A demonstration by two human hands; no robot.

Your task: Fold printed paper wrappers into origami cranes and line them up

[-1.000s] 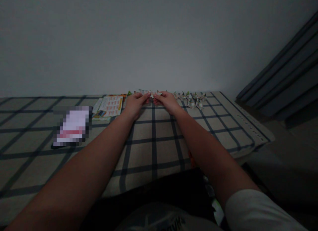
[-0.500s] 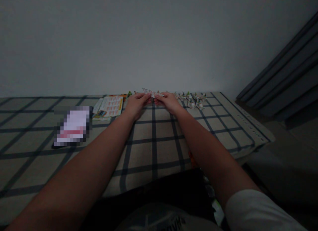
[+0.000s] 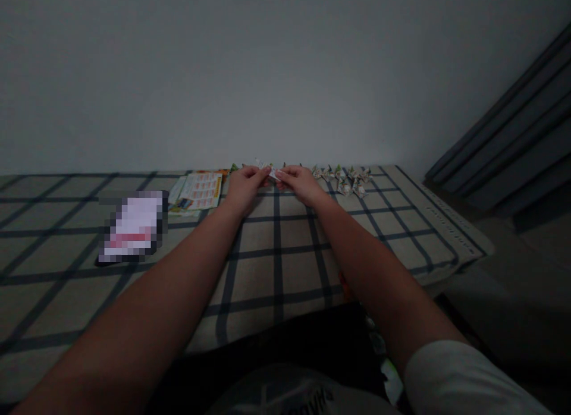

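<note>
Near the far edge of the checked cloth, my left hand (image 3: 246,184) and my right hand (image 3: 302,183) meet over a small piece of printed paper (image 3: 273,173). Each pinches it between thumb and fingers, one from either side. A corner of the paper sticks up above my left fingers; much of the rest is hidden by the hands. Several small folded paper shapes (image 3: 352,180) with pointed tips lie to the right of my right hand. A few more tips show behind both hands, partly covered.
Printed paper sheets (image 3: 204,190) lie in a stack left of my left hand. Farther left is a blurred-out flat device (image 3: 134,228) with a dark edge. The checked cloth (image 3: 276,266) covers the surface up to the wall (image 3: 276,76). A dark curtain (image 3: 526,135) hangs at right.
The paper between my hands shows less of its face now; its right part appears folded or turned down. My hands have hardly shifted, with fingertips still close together.
</note>
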